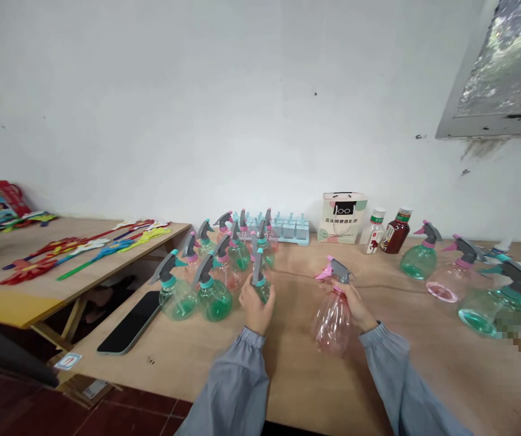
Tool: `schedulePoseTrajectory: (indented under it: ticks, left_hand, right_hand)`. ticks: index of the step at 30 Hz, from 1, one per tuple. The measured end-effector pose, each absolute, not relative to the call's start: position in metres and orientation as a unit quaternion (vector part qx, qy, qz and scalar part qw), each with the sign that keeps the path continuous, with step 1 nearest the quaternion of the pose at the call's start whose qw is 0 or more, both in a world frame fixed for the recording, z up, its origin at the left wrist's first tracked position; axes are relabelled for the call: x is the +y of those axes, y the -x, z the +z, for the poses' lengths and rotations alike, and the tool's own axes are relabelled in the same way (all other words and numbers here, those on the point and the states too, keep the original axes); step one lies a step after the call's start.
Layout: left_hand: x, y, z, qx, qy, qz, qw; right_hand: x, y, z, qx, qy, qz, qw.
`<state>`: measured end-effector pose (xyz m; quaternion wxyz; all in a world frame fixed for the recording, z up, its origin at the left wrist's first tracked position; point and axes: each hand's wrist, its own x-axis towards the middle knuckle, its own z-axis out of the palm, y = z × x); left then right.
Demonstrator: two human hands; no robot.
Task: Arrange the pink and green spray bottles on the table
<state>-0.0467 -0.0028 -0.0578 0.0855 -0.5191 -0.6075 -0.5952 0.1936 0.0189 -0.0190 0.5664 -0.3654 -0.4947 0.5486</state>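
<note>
My left hand [256, 307] is closed round a green spray bottle [260, 272] with a grey and teal head, at the right end of a cluster of bottles. Around the neck of a clear pink spray bottle [331, 324] my right hand [351, 300] is wrapped; its head is grey with a pink nozzle pointing left. Left of my left hand stand several other spray bottles, among them a green one [215, 300] and a paler one [179, 300]. Both hands are over the wooden table [296, 375], apart from each other.
A phone [131, 324] lies at the table's left. Behind stand a pale blue rack [291, 230], a paper bag [342, 218], a white-capped bottle [374, 231] and a dark red bottle [396, 231]. More spray bottles [419, 260] are at right. Balloon-like flower sticks [101, 257] lie on another table.
</note>
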Motion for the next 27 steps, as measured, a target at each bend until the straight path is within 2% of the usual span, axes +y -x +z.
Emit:
schedulePoseTrajectory:
  ticks: [4, 8, 11, 17, 22, 27]
  left_hand:
    - [0.000, 0.028, -0.071, -0.553, 0.601, -0.570, 0.088]
    - [0.001, 0.020, -0.080, -0.521, 0.662, -0.534, 0.074]
    - [0.001, 0.021, -0.081, -0.525, 0.666, -0.525, 0.070]
    - [0.002, 0.024, -0.081, -0.524, 0.668, -0.521, 0.082]
    - [0.003, 0.024, -0.083, -0.530, 0.662, -0.522, 0.093]
    - [0.003, 0.025, -0.083, -0.533, 0.664, -0.517, 0.087]
  right_hand:
    - [0.013, -0.196, -0.015, -0.500, 0.301, 0.615, 0.530]
    - [0.013, -0.198, -0.020, -0.507, 0.317, 0.584, 0.549]
    - [0.013, -0.199, -0.020, -0.504, 0.339, 0.567, 0.556]
    - [0.005, -0.198, -0.013, -0.536, 0.328, 0.585, 0.512]
    - [0.005, -0.200, -0.013, -0.533, 0.310, 0.575, 0.537]
    - [0.007, -0.199, -0.015, -0.530, 0.330, 0.597, 0.504]
